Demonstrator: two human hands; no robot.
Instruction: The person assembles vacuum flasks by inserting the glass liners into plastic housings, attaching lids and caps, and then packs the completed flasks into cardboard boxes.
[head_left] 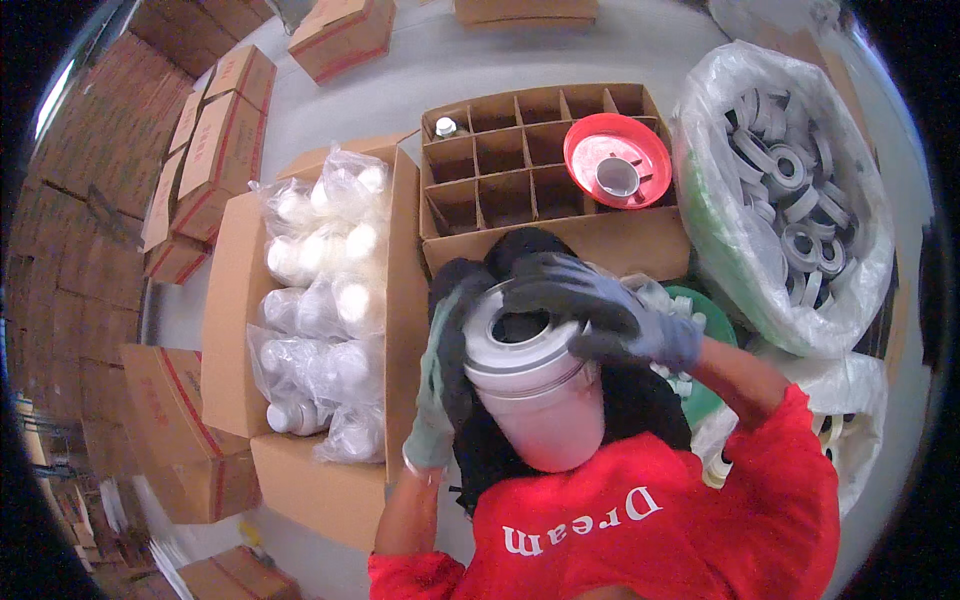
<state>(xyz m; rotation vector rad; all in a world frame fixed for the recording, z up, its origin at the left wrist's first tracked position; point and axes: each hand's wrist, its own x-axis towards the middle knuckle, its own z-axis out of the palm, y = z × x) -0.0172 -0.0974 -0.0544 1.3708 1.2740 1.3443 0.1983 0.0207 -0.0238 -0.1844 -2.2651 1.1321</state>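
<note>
A white round plastic canister (553,415) rests tilted in my lap, its top toward the far side. On its top sits a grey-white ring collar (545,352) around a dark round opening. My left hand (447,365), in a green glove with dark coating, is closed against the canister's left side; its fingertips are partly hidden. Over the right part of the collar curls my right hand (605,312), in a blue-grey glove with dark coating, its fingers pressed on the rim.
Bagged white bottles (325,300) fill an open carton on the left. Ahead stands a divided carton (555,243) with a red funnel-like lid (640,135) and one bottle (446,127). A plastic-lined sack (705,230) holds grey rings at right. A green basin (722,375) holds small pale parts.
</note>
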